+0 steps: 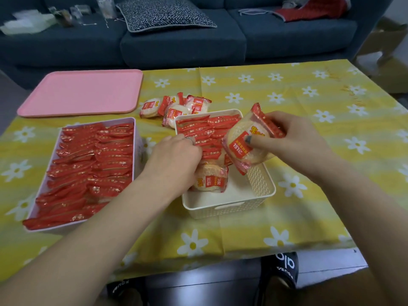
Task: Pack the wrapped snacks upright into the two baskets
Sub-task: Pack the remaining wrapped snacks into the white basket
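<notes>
Pink tray point(81, 92): lies flat at the far left of the table, nothing on it, beyond the pink basket.
Pink basket point(136, 138): near left of the table, long axis running away from the viewer; packed full with wrapped snacks point(88, 164) standing on edge in two columns, red sealed edges up, each packet's long edge lying across the basket.
Left hand point(174, 157): reaches into the white basket from its left side, fingers curled down among the upright packets; a ring shows on one finger; whether it actually grips a packet I cannot tell.
Loose snacks point(176, 106): a small heap lying flat on the cloth just beyond the white basket, faces up, pointing various ways.
White basket point(229, 204): centre of the table, just right of the pink one; its far half holds upright packets with red edges up, its near half is bare, and one leaning packet point(210, 180) rests face-forward against the row.
Held snack point(249, 142): above the right side of the white basket, tilted, round cracker face toward the viewer, long axis slanting from lower left to upper right, red end uppermost.
Right hand point(293, 140): pinches the held snack, thumb pressed on its face, fingers behind its red upper end.
Tablecloth point(287, 89): yellow with white daisies.
Sofa point(176, 43): dark blue, behind the table, with a patterned cushion point(163, 13).
</notes>
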Demonstrator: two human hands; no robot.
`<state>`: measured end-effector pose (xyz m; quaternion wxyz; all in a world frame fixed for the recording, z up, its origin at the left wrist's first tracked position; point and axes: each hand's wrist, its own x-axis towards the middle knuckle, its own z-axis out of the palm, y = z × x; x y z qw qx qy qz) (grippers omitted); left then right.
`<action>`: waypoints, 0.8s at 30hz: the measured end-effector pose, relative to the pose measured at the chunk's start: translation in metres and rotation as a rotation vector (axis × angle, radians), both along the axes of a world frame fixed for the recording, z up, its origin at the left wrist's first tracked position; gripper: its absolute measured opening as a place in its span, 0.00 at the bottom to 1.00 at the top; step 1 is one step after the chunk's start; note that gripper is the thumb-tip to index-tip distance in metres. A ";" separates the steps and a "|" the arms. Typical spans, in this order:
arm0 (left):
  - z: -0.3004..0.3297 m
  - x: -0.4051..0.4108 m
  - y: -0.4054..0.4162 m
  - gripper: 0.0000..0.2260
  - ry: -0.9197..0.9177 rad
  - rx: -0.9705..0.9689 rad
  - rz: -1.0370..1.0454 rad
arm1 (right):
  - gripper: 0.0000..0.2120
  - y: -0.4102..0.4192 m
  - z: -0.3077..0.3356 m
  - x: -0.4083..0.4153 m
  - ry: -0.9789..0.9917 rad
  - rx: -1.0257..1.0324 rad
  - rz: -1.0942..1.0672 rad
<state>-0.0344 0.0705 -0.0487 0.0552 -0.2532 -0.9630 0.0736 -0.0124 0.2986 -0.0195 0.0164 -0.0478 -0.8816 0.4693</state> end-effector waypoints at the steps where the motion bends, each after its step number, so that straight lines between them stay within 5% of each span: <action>1: -0.001 -0.001 0.000 0.08 0.005 -0.013 -0.005 | 0.18 -0.002 0.000 0.002 0.020 0.087 0.019; 11: -0.006 -0.009 -0.017 0.10 0.032 -0.021 -0.148 | 0.31 -0.018 -0.006 0.006 0.183 0.464 0.275; 20: -0.005 -0.015 -0.017 0.04 0.051 0.074 -0.201 | 0.28 -0.015 -0.008 0.005 0.133 0.420 0.323; 24: -0.002 -0.008 -0.015 0.14 -0.030 0.015 -0.148 | 0.27 -0.016 -0.007 0.003 0.135 0.415 0.320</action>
